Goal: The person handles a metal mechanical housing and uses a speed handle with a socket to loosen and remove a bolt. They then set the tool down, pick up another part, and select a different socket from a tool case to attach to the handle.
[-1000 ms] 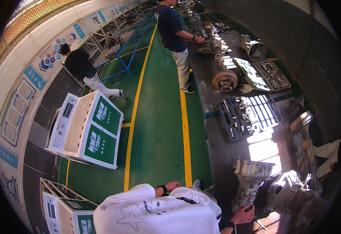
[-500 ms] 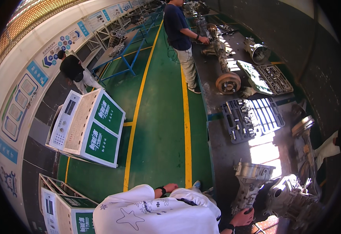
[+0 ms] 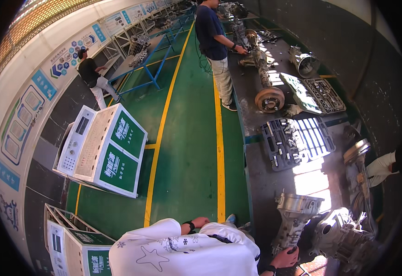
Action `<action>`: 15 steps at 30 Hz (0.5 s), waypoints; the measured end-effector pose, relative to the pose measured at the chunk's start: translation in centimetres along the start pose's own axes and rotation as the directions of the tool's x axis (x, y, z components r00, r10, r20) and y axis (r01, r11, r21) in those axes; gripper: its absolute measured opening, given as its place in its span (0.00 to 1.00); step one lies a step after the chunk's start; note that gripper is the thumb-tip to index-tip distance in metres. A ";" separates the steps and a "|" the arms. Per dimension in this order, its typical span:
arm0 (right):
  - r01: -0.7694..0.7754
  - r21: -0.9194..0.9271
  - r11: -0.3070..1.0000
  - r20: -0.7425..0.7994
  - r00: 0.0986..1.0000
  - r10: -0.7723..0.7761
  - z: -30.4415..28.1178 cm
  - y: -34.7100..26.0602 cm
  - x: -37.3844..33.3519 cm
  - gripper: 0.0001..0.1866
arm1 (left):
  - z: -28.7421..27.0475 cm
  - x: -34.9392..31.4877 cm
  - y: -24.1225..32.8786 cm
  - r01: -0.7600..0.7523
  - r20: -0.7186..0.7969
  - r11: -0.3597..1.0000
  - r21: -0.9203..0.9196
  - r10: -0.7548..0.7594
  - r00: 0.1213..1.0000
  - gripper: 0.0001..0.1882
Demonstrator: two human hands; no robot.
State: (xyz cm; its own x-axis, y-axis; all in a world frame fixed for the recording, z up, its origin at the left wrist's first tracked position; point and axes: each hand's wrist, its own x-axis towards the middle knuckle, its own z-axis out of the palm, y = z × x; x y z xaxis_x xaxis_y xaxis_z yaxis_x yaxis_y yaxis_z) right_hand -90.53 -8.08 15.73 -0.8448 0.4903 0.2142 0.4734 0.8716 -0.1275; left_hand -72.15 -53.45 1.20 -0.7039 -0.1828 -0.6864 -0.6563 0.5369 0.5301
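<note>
My right hand, with a black band at the wrist, is closed round the narrow lower end of a grey metal transmission housing. This housing stands upright on the dark workbench, its wide flanged end at the top. Just right of it lies a second bulky metal gearbox casing, lit by sun. Against my white trousers rests my left hand, its fingers loosely curled and nothing visible in them. It also wears a black band and stays clear of the bench.
An open socket set case lies farther up the bench. Beyond it are another tool case and a rusty axle, where a person in dark blue works. At right, a pale sleeve reaches in. White cabinets stand left.
The person in black at the far left has straightened up and turned to the right. The pale sleeve at the right edge has shifted slightly left. My hands look unchanged.
</note>
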 end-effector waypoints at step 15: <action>-0.080 0.128 0.989 0.047 0.996 0.074 -1.4 -0.5 0.5 0.18 | -0.9 1.4 -0.5 -0.008 0.081 1.000 0.021 0.006 0.997 0.19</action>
State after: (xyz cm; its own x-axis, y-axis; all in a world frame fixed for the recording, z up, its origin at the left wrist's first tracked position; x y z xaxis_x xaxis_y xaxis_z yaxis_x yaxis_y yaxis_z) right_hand -90.84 -8.27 17.28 -0.8181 0.5528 0.1586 0.5033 0.8217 -0.2673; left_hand -73.03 -54.72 0.45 -0.6835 -0.1121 -0.7213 -0.6451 0.5552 0.5250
